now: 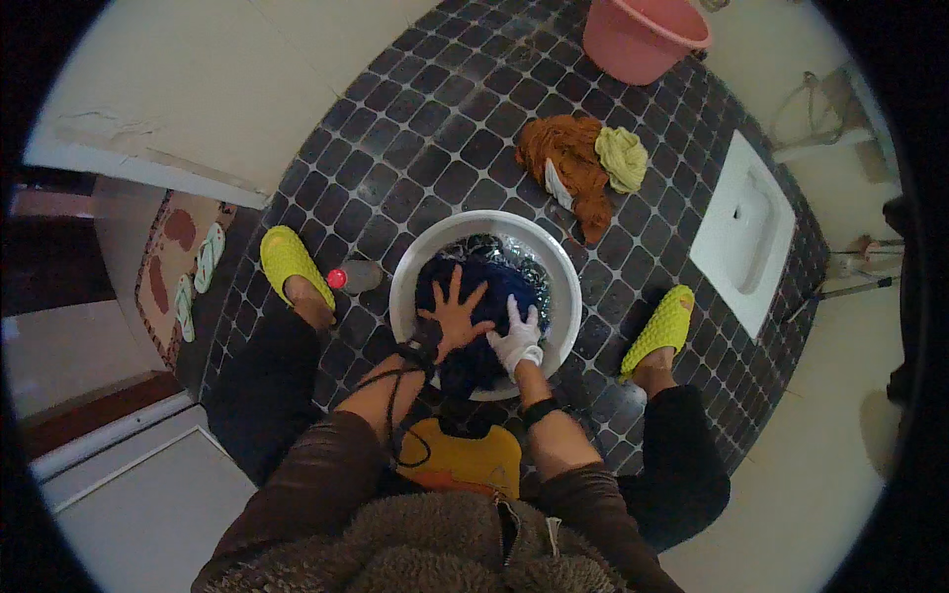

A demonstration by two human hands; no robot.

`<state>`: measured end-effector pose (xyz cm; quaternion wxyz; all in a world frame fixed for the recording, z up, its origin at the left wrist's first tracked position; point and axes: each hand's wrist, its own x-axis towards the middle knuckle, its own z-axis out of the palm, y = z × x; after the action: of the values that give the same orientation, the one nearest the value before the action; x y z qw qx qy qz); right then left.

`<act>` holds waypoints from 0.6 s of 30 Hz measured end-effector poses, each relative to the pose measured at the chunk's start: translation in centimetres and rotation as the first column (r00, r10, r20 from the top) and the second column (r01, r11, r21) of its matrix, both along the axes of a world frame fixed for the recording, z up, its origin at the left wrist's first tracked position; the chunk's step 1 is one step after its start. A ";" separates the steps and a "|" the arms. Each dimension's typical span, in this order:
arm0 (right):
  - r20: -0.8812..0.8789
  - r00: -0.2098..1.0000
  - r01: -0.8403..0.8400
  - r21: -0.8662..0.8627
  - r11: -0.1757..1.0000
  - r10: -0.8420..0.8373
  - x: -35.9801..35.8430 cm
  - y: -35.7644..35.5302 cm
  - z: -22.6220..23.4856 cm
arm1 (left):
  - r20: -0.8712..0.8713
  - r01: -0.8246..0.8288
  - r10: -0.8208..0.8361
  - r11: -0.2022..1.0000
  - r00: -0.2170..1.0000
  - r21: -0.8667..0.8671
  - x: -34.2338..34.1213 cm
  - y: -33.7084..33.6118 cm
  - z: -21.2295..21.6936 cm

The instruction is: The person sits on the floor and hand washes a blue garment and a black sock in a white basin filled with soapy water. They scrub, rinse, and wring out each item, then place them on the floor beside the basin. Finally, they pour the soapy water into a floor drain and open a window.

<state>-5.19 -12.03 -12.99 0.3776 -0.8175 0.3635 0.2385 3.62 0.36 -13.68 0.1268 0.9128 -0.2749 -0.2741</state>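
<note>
Dark blue cloth (506, 277) is gathered in a round white basin (566, 296) set on the dark tiled floor (435, 119). Shiny, wet-looking water (519, 254) is seen along the basin's far side. The bare left hand (458, 318) is laid palm down on the cloth, fingers spread wide; nothing is gripped. The right hand (516, 343), covered by a white glove, is placed just beside it, fingers parted and pointed forward, also resting on the cloth; nothing is seen clasped. A dark cord (394, 405) is looped near the left wrist; a black band (540, 410) is worn on the right forearm.

The basin is flanked by two feet in yellow-green slippers (659, 334). A clear container (365, 277) with a red cap is noted between basin and left foot. Beyond the basin, an orange-brown cloth (571, 148) is heaped, touched by a pale yellow cloth (623, 160). Farther off, a pink bucket (638, 44) is placed. A white squat toilet (756, 232) is set into the floor at right.
</note>
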 end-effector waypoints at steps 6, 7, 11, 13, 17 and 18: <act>-0.116 0.973 -0.214 -0.125 0.969 0.200 1.1 -1.1 -3.9 | -0.107 0.170 -0.151 0.966 0.983 0.196 0.8 -1.2 -4.7; -0.048 0.984 -0.176 -0.102 0.979 0.172 1.1 -1.8 -4.3 | -0.239 0.204 -0.158 0.962 0.958 0.181 2.1 -1.6 -5.1; 0.259 0.855 0.387 0.256 0.886 -0.449 0.4 -1.9 -5.1 | -0.593 -0.175 0.147 0.985 0.792 0.010 4.9 -1.6 -4.0; 0.025 0.763 0.634 0.167 0.755 -0.646 0.1 -0.2 -4.8 | -0.270 -0.168 0.196 0.978 0.943 0.126 2.7 -1.6 -2.3; -0.330 0.455 0.755 0.635 0.162 -0.827 -0.5 1.6 -2.6 | -0.254 -0.160 0.135 0.984 0.958 -0.078 -3.1 -2.3 1.4; -0.330 0.390 0.700 0.712 0.044 -0.859 -0.8 1.2 -1.9 | -0.373 -0.191 0.110 0.964 0.921 -0.186 -3.7 -2.4 2.3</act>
<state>-6.00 -10.80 -14.87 0.7828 -0.2492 0.5684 0.0442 -0.06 -2.05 -11.40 0.2950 0.8463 -0.2041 -0.3937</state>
